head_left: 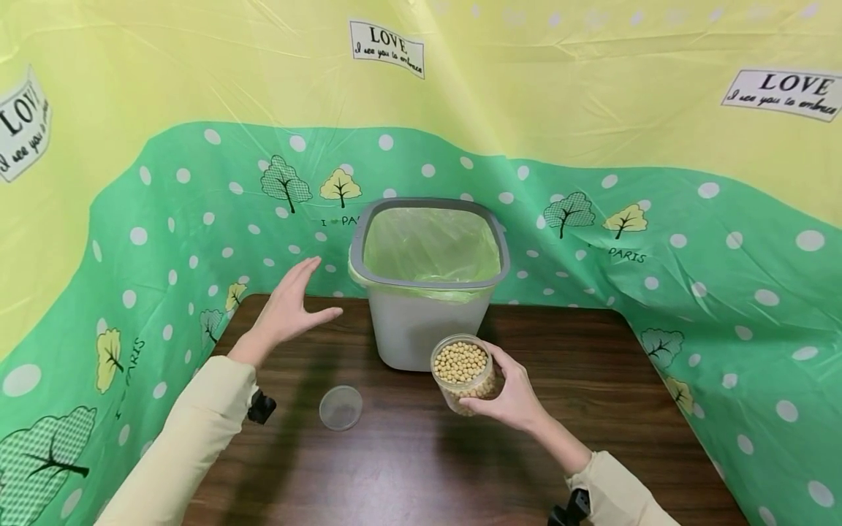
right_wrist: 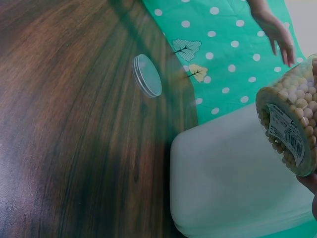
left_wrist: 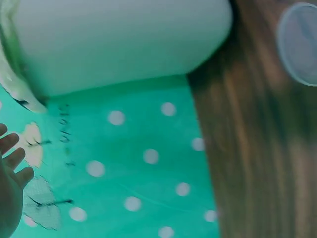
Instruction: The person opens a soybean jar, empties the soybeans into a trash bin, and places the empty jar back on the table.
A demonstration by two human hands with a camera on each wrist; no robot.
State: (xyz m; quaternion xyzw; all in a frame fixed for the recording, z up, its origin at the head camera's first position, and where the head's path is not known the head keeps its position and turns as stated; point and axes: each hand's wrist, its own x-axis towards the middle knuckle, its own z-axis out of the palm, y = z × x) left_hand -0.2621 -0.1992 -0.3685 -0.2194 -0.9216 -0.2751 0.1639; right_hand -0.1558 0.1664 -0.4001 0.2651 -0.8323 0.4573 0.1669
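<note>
My right hand point(head_left: 516, 391) grips a clear round jar point(head_left: 454, 398) full of pale dried beans point(head_left: 460, 362), its top uncovered, lifted in front of the trash can. In the right wrist view the jar point(right_wrist: 292, 116) shows a barcode label on its underside. My left hand point(head_left: 284, 308) hangs in the air left of the trash can, fingers straight and thumb spread, with nothing in it. A clear round lid point(head_left: 340, 408) lies on the table below the left hand. The grey trash can point(head_left: 421, 321) holds a light green liner bag point(head_left: 430, 245), folded over under its rim.
The dark wooden table point(head_left: 408, 475) meets a green and yellow patterned cloth point(head_left: 408, 164) at its back and sides. At the table's back edge the trash can stands close to this cloth.
</note>
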